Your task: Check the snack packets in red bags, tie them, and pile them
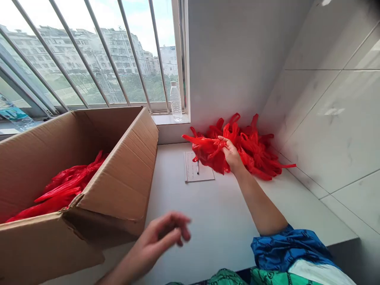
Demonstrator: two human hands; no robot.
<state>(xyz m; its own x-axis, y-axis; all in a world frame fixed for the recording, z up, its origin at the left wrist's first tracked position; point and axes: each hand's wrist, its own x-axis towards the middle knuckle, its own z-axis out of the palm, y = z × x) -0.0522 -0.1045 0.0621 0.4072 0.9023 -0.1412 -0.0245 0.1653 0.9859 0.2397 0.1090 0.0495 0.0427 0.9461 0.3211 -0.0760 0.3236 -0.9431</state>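
Here right hand (230, 155), grip clenched on bag (208, 152), at pile (258, 152), frame centre; left hand (162, 237), grip released, lower centre beside box (124, 174).

White counter (225, 221): cardboard box (118, 178) left, paper sheet (192, 174) (pen (197, 168) on it) middle, red bag pile (258, 154) in corner.

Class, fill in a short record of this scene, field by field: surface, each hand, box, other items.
Surface: white counter beneath a barred window
Right hand: grip closed on a crumpled red plastic bag, beside the heap of red bags in the tiled corner
Left hand: empty, fingers loosely open, near the box
Box: open brown cardboard box holding more red bags
Other: white notepad with pen; clear plastic bottle on the sill
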